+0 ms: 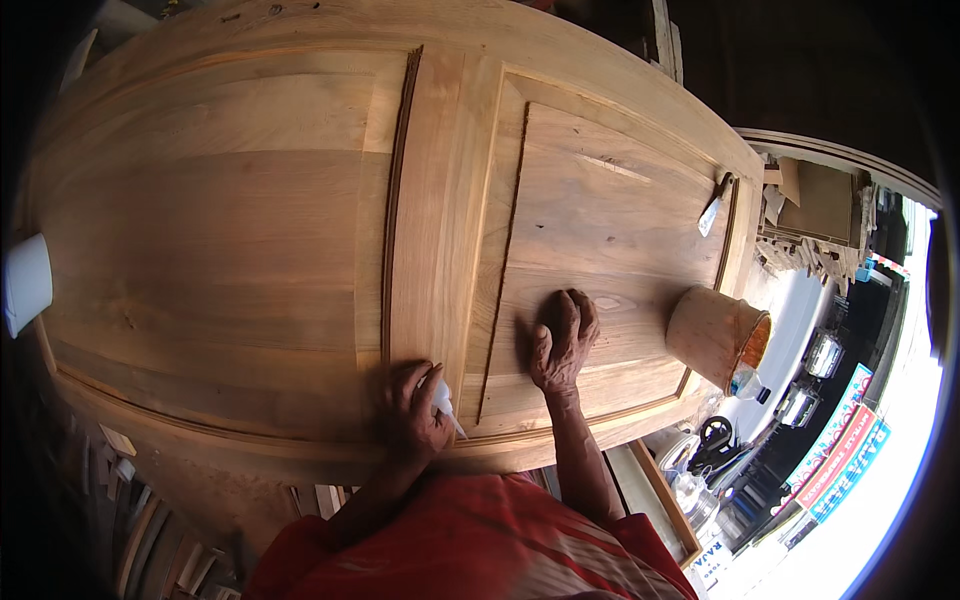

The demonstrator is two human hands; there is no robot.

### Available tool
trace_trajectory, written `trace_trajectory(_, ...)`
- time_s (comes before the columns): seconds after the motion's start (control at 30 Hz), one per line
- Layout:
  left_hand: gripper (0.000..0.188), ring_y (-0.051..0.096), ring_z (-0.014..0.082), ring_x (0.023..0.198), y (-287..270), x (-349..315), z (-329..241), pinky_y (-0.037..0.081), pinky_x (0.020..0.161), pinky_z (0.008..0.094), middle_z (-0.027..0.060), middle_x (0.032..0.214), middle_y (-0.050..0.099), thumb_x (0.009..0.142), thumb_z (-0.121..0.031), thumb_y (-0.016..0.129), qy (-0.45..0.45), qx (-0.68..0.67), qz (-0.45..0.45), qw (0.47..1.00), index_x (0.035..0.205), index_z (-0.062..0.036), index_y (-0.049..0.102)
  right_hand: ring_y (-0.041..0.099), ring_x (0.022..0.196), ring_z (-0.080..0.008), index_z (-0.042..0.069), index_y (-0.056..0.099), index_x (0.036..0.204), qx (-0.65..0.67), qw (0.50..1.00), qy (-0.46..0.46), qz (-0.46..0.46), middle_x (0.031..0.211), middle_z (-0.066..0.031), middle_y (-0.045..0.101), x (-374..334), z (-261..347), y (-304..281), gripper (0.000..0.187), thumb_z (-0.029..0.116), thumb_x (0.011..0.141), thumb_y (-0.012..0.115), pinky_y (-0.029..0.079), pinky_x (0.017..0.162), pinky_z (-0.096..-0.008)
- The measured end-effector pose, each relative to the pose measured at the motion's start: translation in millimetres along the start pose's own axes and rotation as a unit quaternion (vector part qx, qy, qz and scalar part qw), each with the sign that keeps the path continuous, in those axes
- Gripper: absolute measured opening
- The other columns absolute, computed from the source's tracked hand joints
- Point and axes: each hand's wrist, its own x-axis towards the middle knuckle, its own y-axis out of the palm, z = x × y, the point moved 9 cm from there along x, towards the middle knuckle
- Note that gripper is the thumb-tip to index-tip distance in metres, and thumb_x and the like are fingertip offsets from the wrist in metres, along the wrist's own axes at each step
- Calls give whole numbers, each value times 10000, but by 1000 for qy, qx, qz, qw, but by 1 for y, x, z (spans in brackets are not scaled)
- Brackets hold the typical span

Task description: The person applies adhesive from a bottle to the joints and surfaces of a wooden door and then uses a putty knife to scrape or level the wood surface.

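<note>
A large wooden panel door (440, 200) lies flat in front of me. My left hand (418, 408) is closed around a small white squeeze bottle (443, 400) with a thin pointed nozzle, tip down near the door's near rail. Part of the bottle is hidden by my fingers. To the right, my right hand (567, 345) rests on the right raised panel (610, 230), thumb apart from the bent fingers, holding nothing that I can see. A putty knife (715, 205) with a dark handle lies by that panel's far right corner.
An orange-stained bucket (700, 325) lies tipped on the door's right side, a clear plastic piece (745, 381) at its mouth. At the left edge is a white container (28, 285). Wood pieces (140, 530) are stacked below left. Beyond the right end are a street and parked vehicles.
</note>
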Motion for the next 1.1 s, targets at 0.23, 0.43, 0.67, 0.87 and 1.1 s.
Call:
trace_trajectory(0.23, 543, 561, 334, 1270, -4, 10, -22, 409, 1068, 521, 64, 1386, 588, 820, -116, 732, 34, 110, 27, 993, 1355, -115, 643, 458, 1385, -413, 59, 547, 1452, 8, 999, 43, -12, 1481, -186, 513, -6, -9, 4, 568, 434, 1028, 588, 337, 1142, -548)
trace_trajectory(0.43, 386, 582, 361, 1241, -4, 12, -37, 416, 1036, 538, 110, 1378, 600, 986, -169, 688, 66, 130, -18, 989, 1358, -89, 624, 476, 1368, -388, 90, 555, 1424, 16, 998, 39, -41, 1461, -149, 529, 1, -6, -6, 557, 251, 923, 738, 368, 1123, -533)
trace_trajectory(0.67, 409, 578, 356, 1211, -3, 1, -30, 402, 1022, 518, 68, 1387, 609, 956, -181, 708, 86, 121, -86, 985, 1357, -135, 642, 475, 1351, -416, 75, 478, 1488, 75, 991, 45, -97, 1487, -173, 495, -10, -9, -14, 656, 272, 924, 749, 379, 1124, -520)
trace_trajectory(0.87, 454, 600, 383, 1169, 2, -5, 2, 406, 1019, 547, 110, 1315, 654, 961, -173, 686, 97, 99, -149, 979, 1403, -106, 603, 445, 1374, -421, 31, 483, 1486, 110, 991, 13, -71, 1506, -210, 458, -14, -8, -16, 638, 328, 970, 712, 380, 1131, -512)
trace_trajectory(1.1, 634, 628, 337, 1169, 0, -4, -8, 372, 1143, 548, 137, 1252, 664, 936, -137, 717, 64, 54, -164, 983, 1510, -38, 467, 451, 1350, -386, 76, 477, 1498, 130, 985, -62, -96, 1486, -188, 471, -41, -5, -54, 694, 433, 949, 709, 336, 1117, -543)
